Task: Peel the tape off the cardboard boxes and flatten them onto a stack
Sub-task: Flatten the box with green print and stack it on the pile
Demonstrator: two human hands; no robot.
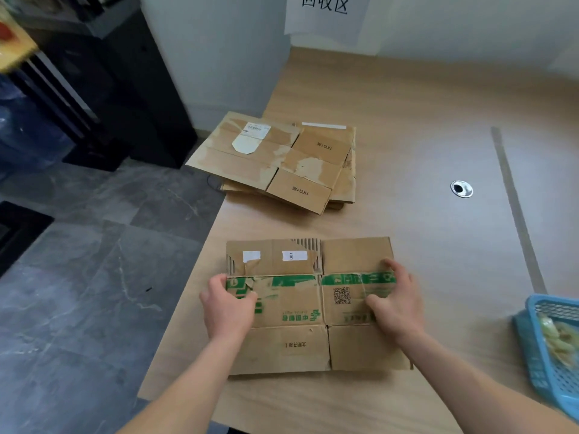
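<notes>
A flattened cardboard box (300,308) with green print, a QR code and two white labels lies on the wooden table near its front left corner. My left hand (227,306) grips the box's left edge, thumb on top. My right hand (393,303) holds the box's right side, fingers over the green band and thumb on the panel. Farther back, a stack of flattened boxes (282,161) lies at the table's left edge and overhangs it.
A blue plastic basket (551,349) with crumpled tape inside sits at the right edge of the view. A metal cable grommet (461,188) is set into the table (423,239). A paper sign (326,14) hangs on the wall behind. Grey floor lies left of the table.
</notes>
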